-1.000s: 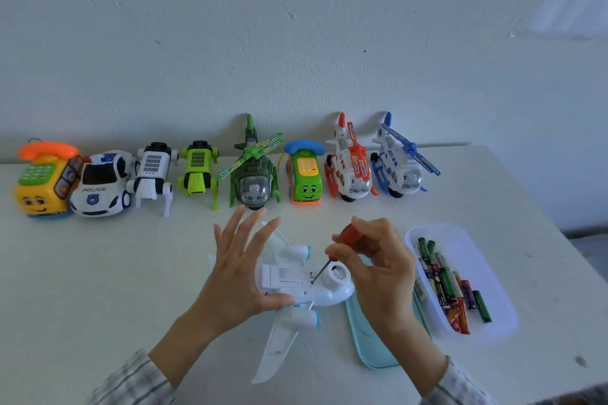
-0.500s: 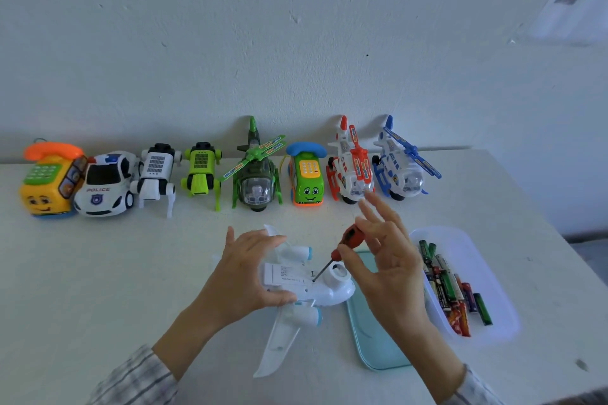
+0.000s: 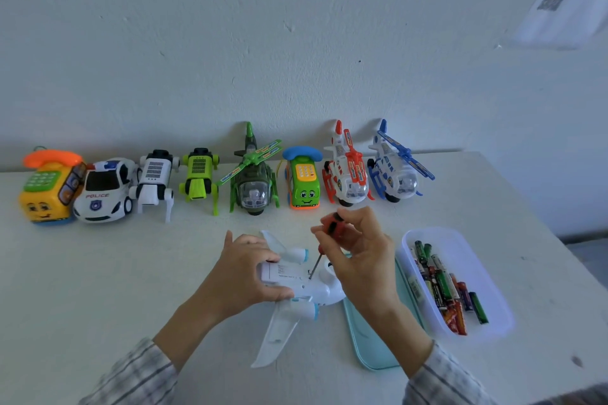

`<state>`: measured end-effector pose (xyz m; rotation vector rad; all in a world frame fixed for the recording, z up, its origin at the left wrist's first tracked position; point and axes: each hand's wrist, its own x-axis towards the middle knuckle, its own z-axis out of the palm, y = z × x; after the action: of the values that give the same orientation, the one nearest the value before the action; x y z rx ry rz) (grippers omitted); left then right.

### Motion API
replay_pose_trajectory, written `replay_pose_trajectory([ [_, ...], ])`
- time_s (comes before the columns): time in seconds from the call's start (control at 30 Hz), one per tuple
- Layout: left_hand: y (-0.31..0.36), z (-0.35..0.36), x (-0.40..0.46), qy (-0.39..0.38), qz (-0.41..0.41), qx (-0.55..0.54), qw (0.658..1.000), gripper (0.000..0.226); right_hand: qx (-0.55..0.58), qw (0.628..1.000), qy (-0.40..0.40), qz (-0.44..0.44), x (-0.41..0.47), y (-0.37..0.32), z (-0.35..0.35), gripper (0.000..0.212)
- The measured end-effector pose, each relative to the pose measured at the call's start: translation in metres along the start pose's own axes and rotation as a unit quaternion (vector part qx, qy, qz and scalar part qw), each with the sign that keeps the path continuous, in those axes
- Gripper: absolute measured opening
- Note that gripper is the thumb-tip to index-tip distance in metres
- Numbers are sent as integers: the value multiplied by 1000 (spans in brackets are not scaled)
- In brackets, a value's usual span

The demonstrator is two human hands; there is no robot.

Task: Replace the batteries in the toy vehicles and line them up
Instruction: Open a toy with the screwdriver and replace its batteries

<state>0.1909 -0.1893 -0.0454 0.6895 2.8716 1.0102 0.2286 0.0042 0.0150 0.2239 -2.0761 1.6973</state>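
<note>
A white toy airplane (image 3: 307, 291) lies belly-up in the middle of the table. My left hand (image 3: 241, 276) grips its body from the left, thumb under the fuselage. My right hand (image 3: 360, 255) pinches the red handle of a small screwdriver (image 3: 332, 223), whose tip rests on the plane's battery cover. Several toy vehicles stand in a row along the wall: a yellow phone car (image 3: 49, 186), a police car (image 3: 103, 191), a white robot dog (image 3: 154, 179), a green robot dog (image 3: 199, 177), a green helicopter (image 3: 253, 179), a green phone car (image 3: 302, 179), a red helicopter (image 3: 347, 171) and a blue helicopter (image 3: 394, 168).
A clear plastic tray (image 3: 473, 260) with several batteries (image 3: 444, 286) sits at the right. A light-blue lid (image 3: 371, 339) lies flat between the tray and the plane, partly under my right wrist. The table's right edge runs diagonally past the tray.
My right fingers, spread open half a second ago, have closed round the screwdriver handle again, twisting it. My left hand's fingers have curled down onto the plane.
</note>
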Motion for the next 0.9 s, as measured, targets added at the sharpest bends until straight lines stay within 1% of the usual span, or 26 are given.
replay_pose_trajectory([
  [0.07,1,0,0,-7,0,10,1000,108,-26,1000,18,-3,2,1,0,42],
  [0.2,3,0,-2,-2,-3,16,1000,96,-76,993,48,-80,0,1,-4,36],
  [0.3,4,0,-3,-7,-3,22,1000,96,-57,997,15,-58,-2,-3,-9,43],
  [0.37,3,0,-3,-4,4,11,1000,102,-50,998,-20,-41,-2,-5,-13,47],
  [0.43,5,0,-4,1,11,7,1000,104,-12,999,-30,-14,1,-5,-15,50],
  [0.47,6,-1,-5,4,13,12,1000,101,1,1000,-29,-10,3,-6,-16,50],
  [0.53,7,-1,-7,14,15,17,1000,94,-17,999,-12,-40,6,-5,-14,45],
  [0.63,8,0,-8,13,18,14,1000,99,-54,996,20,-66,11,1,-15,41],
  [0.73,9,-1,-8,14,7,8,1000,91,-59,995,-35,-77,9,2,-23,40],
  [0.83,11,-2,-8,12,5,13,1000,92,-11,994,-101,-28,8,-4,-26,41],
  [0.87,14,-4,-8,3,-5,17,1000,92,-3,994,-103,-37,8,-5,-25,41],
  [0.9,17,-6,-8,-9,-17,21,1000,92,-16,993,-96,-67,7,-5,-23,41],
])
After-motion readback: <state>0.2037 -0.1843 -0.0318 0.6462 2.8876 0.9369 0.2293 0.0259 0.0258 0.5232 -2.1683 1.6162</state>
